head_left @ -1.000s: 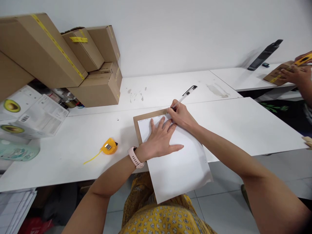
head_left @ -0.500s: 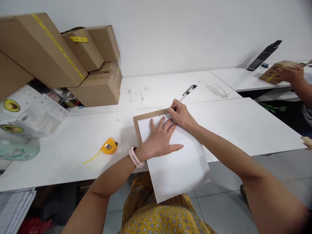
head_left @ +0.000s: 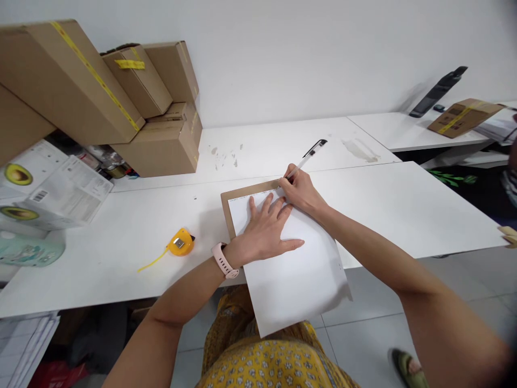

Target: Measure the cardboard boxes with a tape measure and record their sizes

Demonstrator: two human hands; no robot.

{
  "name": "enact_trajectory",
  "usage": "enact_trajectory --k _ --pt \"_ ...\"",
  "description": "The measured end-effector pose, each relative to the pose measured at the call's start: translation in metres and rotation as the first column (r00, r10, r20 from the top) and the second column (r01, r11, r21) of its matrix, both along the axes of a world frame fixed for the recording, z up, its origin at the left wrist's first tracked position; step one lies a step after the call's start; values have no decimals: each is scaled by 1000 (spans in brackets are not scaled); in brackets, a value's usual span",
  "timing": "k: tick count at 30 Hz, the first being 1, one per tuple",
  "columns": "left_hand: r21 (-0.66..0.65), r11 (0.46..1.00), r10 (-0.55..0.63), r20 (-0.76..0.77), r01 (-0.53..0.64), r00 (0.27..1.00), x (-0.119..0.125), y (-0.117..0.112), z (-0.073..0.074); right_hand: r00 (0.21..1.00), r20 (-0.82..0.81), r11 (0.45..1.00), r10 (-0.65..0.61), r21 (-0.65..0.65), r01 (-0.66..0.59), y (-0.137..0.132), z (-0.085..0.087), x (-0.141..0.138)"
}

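A white sheet of paper (head_left: 294,275) lies on a brown board (head_left: 246,192) and hangs over the front edge of the white table (head_left: 404,205). My left hand (head_left: 266,229) presses flat on the sheet, fingers spread, a pink watch on its wrist. At the sheet's top right corner, my right hand (head_left: 301,191) is closed round a clear pen with a black cap (head_left: 309,156), its tip on the paper.
A yellow tape measure (head_left: 180,243) with some tape pulled out lies left of the paper. Stacked cardboard boxes (head_left: 121,102) and printed white boxes (head_left: 48,188) fill the table's left end. A small taped box (head_left: 464,116) and a dark bottle (head_left: 438,91) sit on the far right table.
The other person's hands have left the small box on the far right table. A shoe has come into view on the floor at the bottom right. My own hands have hardly moved.
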State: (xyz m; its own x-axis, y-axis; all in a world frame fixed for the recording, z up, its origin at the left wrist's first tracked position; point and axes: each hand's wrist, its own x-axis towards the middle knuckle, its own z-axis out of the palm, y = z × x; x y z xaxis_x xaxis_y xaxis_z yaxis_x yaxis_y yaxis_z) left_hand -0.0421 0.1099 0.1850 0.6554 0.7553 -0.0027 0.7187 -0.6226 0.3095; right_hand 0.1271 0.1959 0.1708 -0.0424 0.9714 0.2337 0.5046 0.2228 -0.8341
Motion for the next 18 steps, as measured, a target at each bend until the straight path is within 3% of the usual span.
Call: enact_trajectory --k 8,12,15,17,18 --pt "-23 1000 4 9 -4 1000 0 0 2 999 -32 999 -18 49 19 4 -2 -3" --pt "-41 999 10 2 -9 1000 -1 0 5 964 -220 962 -151 191 194 -1 11 4" --pt "-50 999 11 7 -11 1000 -2 0 4 898 -325 899 -296 222 376 -32 18 29" --pt "-63 998 12 10 -11 1000 -3 1 4 847 -276 839 -455 186 511 -67 13 53" --pt "-66 998 12 14 -11 1000 -3 1 4 838 -197 834 -508 128 536 -87 8 65"
